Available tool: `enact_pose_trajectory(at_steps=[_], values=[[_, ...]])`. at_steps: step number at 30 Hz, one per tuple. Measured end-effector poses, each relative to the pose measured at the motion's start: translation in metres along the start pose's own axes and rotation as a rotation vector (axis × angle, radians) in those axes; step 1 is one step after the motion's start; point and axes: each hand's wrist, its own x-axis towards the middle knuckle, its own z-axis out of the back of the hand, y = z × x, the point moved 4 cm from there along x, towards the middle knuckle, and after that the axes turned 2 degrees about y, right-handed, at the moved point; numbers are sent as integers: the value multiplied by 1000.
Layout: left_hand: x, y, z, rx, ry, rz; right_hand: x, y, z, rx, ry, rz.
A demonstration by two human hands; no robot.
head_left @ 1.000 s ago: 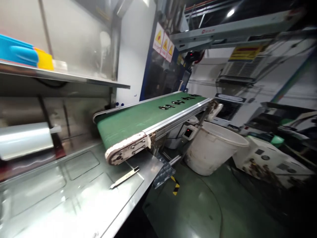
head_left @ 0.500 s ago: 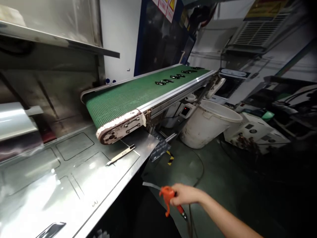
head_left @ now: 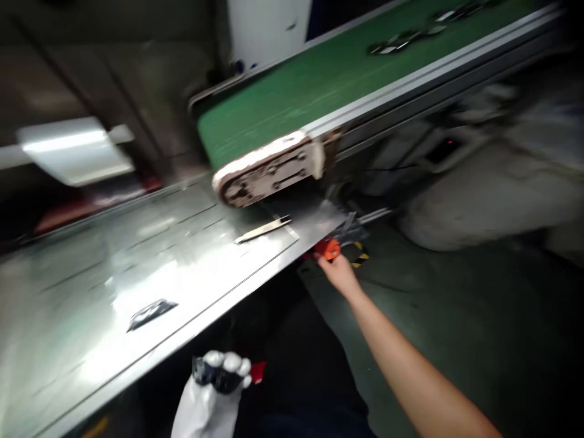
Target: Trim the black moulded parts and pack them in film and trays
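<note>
My left hand [head_left: 205, 404], in a white glove, is at the bottom of the view below the metal table [head_left: 150, 365]. Its fingers are closed around a glossy black part [head_left: 219, 377], whose exact kind I cannot make out. My bare right hand [head_left: 340, 274] grips an orange air blow gun [head_left: 329, 248] beside the table's front edge; motion smears it, and its nozzle is not visible. Another dark glossy piece [head_left: 151, 313] lies on the table. A pale, flat-handled tool with a dark end [head_left: 263, 230] rests near the conveyor's end.
A green conveyor belt [head_left: 292, 91] rises to the right, carrying several shiny black parts [head_left: 406, 41]. Its rounded metal end [head_left: 269, 173] overhangs the table. A large whitish bin [head_left: 479, 201] stands on the floor at right. Something red [head_left: 258, 371] shows beside my left hand.
The view has swung downward and closer to the table. My right hand has brought the blow gun up to the table edge. My gloved left hand, holding the black part, has come into view.
</note>
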Motion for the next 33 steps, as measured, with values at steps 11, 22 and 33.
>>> enact_pose_trajectory(at_steps=[11,22,33], values=[[-17,-49,-4,-134,14,-392,-160,212,-100,126,724,726],[-19,-64,1,61,-65,-489,-170,254,-151,-208,886,1035],[0,-47,27,-4,256,-317,-79,330,-210,-1006,733,1299]])
